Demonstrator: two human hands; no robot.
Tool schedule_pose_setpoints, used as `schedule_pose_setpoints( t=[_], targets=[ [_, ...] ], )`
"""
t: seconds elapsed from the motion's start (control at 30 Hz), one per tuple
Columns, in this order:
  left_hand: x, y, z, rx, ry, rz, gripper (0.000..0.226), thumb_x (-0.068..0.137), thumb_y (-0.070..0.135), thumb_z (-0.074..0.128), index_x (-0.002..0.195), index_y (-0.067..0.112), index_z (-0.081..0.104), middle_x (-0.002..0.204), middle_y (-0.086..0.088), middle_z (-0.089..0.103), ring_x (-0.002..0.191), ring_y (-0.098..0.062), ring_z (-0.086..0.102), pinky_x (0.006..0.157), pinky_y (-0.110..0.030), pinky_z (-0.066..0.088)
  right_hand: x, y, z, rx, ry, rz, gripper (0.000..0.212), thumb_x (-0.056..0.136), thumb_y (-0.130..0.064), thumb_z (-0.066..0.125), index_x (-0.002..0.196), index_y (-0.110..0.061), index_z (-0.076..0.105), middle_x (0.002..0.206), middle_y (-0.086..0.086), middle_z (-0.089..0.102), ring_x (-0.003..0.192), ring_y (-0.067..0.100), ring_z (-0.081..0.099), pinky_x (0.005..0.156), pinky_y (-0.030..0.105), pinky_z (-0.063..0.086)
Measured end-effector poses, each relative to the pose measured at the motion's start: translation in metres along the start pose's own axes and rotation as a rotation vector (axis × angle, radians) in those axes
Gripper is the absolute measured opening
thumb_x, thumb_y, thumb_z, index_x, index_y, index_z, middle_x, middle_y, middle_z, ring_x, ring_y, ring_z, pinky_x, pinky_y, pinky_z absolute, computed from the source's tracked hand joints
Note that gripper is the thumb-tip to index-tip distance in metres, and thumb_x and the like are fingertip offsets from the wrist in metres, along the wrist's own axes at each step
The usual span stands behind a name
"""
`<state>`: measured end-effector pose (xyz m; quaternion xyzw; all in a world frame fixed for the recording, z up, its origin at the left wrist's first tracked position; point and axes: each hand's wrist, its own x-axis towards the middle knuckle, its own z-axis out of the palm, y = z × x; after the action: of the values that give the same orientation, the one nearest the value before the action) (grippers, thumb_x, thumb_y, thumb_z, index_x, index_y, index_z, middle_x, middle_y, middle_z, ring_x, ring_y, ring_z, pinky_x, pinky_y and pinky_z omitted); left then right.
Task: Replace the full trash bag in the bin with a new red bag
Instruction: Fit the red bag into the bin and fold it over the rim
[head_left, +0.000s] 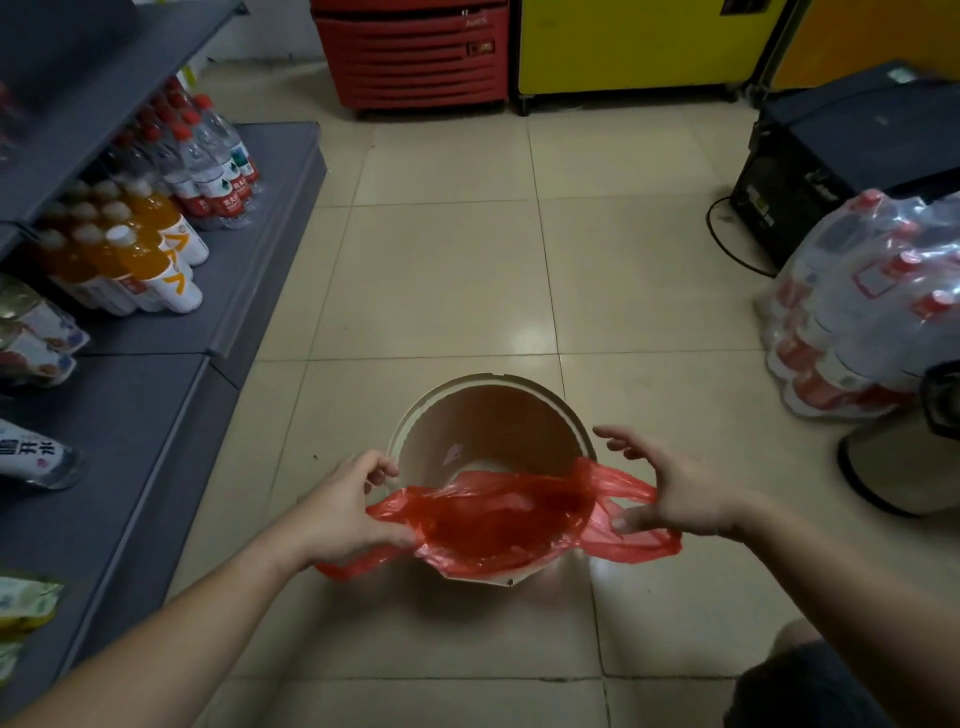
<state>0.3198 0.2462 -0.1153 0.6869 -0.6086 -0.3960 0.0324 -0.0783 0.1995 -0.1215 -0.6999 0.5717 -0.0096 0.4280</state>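
Crosswise, the red bag (498, 519) was stretched over the near half of the bin (410, 421), long axis L–R. Its left edge was pinched by the left hand (343, 509); a handle loop was hooked by the right hand (670, 493), other fingers spread. Far rim left uncovered, away from both.

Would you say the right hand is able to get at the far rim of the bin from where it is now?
Probably yes. The right hand holds a handle of the red bag beside the bin, and nothing lies between its outstretched fingers and the bare far rim.
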Motion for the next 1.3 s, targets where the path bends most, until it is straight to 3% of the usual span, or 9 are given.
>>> schedule_pose_setpoints(
  t=[0.1,0.27,0.47,0.63,0.73,0.83,0.97,1.07,1.3],
  targets=[
    [0.004,0.015,0.006,0.019,0.144,0.038,0.057,0.057,0.054,0.086,0.107,0.042,0.061,0.109,0.018,0.060,0.101,-0.009,0.060,0.095,-0.043,0.051,0.006,-0.019,0.006,-0.232,0.201,-0.143,0.083,0.057,-0.079,0.070,0.132,-0.062,0.038,0.131,-0.029,0.044,0.118,-0.003,0.041,0.099,0.040,0.019],
    [0.016,0.019,0.008,-0.038,0.263,-0.019,0.020,0.079,0.043,0.079,0.095,0.035,0.071,0.095,0.011,0.074,0.095,-0.017,0.068,0.096,-0.048,0.051,0.023,-0.025,0.012,-0.363,0.335,-0.210,0.042,0.076,-0.069,0.064,0.112,-0.047,0.066,0.104,-0.029,0.062,0.112,0.002,0.054,0.086,0.035,0.014],
    [0.036,0.019,0.005,-0.184,0.324,-0.044,0.017,0.084,0.042,0.074,0.090,0.026,0.075,0.086,0.010,0.076,0.088,-0.018,0.071,0.090,-0.045,0.055,0.029,-0.016,0.011,-0.545,0.345,-0.285,0.040,0.078,-0.070,0.057,0.106,-0.045,0.070,0.112,-0.022,0.062,0.113,0.008,0.052,0.089,0.039,0.015],
    [0.063,0.022,0.001,-0.289,0.349,-0.112,0.023,0.081,0.047,0.073,0.078,0.025,0.074,0.076,0.007,0.077,0.080,-0.021,0.072,0.086,-0.045,0.057,0.053,-0.028,0.003,-0.157,0.448,-0.160,0.011,0.083,-0.053,0.070,0.076,-0.045,0.069,0.096,-0.024,0.064,0.097,-0.001,0.053,0.083,0.035,0.018],
    [0.083,0.024,-0.006,-0.366,0.391,-0.139,0.028,0.072,0.049,0.071,0.073,0.021,0.073,0.067,0.007,0.075,0.076,-0.022,0.073,0.086,-0.046,0.057,0.076,-0.033,-0.004,0.026,0.435,-0.042,0.014,0.084,-0.053,0.068,0.073,-0.047,0.067,0.086,-0.027,0.068,0.091,-0.004,0.056,0.091,0.038,0.025],
    [0.107,0.023,-0.011,-0.479,0.434,-0.145,0.032,0.067,0.051,0.070,0.072,0.020,0.075,0.066,0.008,0.076,0.073,-0.019,0.074,0.085,-0.044,0.058,0.101,-0.032,-0.009,0.182,0.436,0.022,0.010,0.085,-0.044,0.071,0.079,-0.037,0.073,0.081,-0.016,0.075,0.091,0.010,0.068,0.098,0.050,0.044],
    [0.139,0.019,-0.012,-0.551,0.449,-0.117,0.025,0.080,0.034,0.078,0.069,0.012,0.075,0.060,0.003,0.076,0.053,-0.010,0.069,0.064,-0.034,0.057,0.130,-0.028,-0.011,0.298,0.482,0.070,0.012,0.086,-0.032,0.075,0.084,-0.020,0.078,0.078,-0.006,0.077,0.083,0.016,0.073,0.081,0.037,0.057],
    [0.160,0.012,-0.010,-0.583,0.455,-0.144,0.029,0.083,0.029,0.079,0.066,0.006,0.074,0.055,-0.003,0.073,0.044,-0.008,0.062,0.050,-0.024,0.048,0.150,-0.022,-0.007,0.326,0.484,0.119,0.014,0.085,-0.029,0.077,0.083,-0.016,0.079,0.073,0.000,0.077,0.074,0.016,0.074,0.076,0.039,0.060],
    [0.181,-0.005,-0.003,-0.678,0.350,-0.216,0.024,0.086,0.022,0.078,0.069,0.006,0.071,0.059,-0.012,0.074,0.050,-0.023,0.068,0.057,-0.032,0.055,0.166,-0.006,0.000,0.415,0.446,0.183,0.011,0.084,-0.022,0.079,0.076,-0.015,0.077,0.067,0.006,0.077,0.060,0.021,0.072,0.059,0.038,0.058]
  ],
)
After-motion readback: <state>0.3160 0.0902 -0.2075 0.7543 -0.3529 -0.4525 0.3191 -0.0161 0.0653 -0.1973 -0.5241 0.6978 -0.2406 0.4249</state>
